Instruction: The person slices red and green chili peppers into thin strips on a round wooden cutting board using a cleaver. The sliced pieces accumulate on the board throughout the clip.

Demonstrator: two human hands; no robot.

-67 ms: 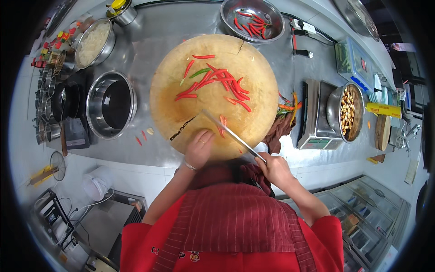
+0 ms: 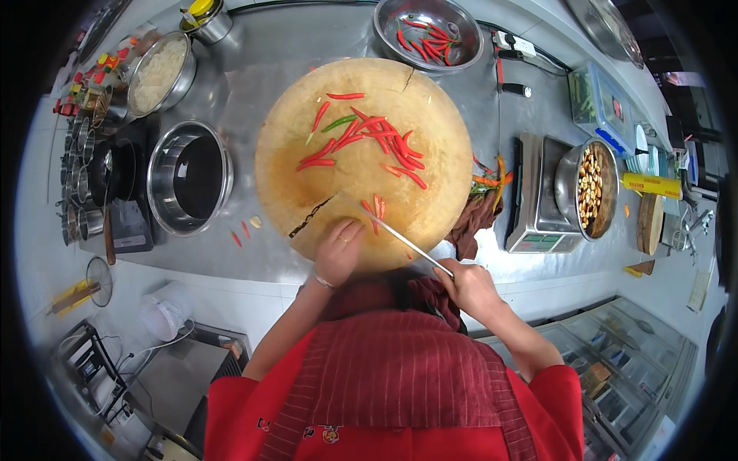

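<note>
My right hand [image 2: 469, 286] is wrapped round the handle of a knife [image 2: 407, 240]. Its blade slants up and left over the near part of a round wooden chopping board [image 2: 296, 100], seen mostly edge-on. Left of the blade, my left hand [image 2: 338, 250] rests low on the board with its fingers curled; whatever lies under them is hidden. Cut red chilli pieces [image 2: 380, 206] lie beside the blade. Farther up the board are several whole red chillies [image 2: 400, 146] and one green chilli [image 2: 339, 123]. A dark crack runs through the wood by my left fingers.
A steel bowl of red chillies [image 2: 382, 48] stands behind the board. On the left are a steel basin [image 2: 154, 177] and a bowl of pale food [image 2: 161, 77]. A scale [image 2: 530, 207] with a filled steel bowl [image 2: 567, 184] and a brown cloth [image 2: 467, 230] are right.
The knife blade has shifted slightly to the right and toward me, and the cut chilli pieces beside it have spread a little. My left hand has hardly moved.
</note>
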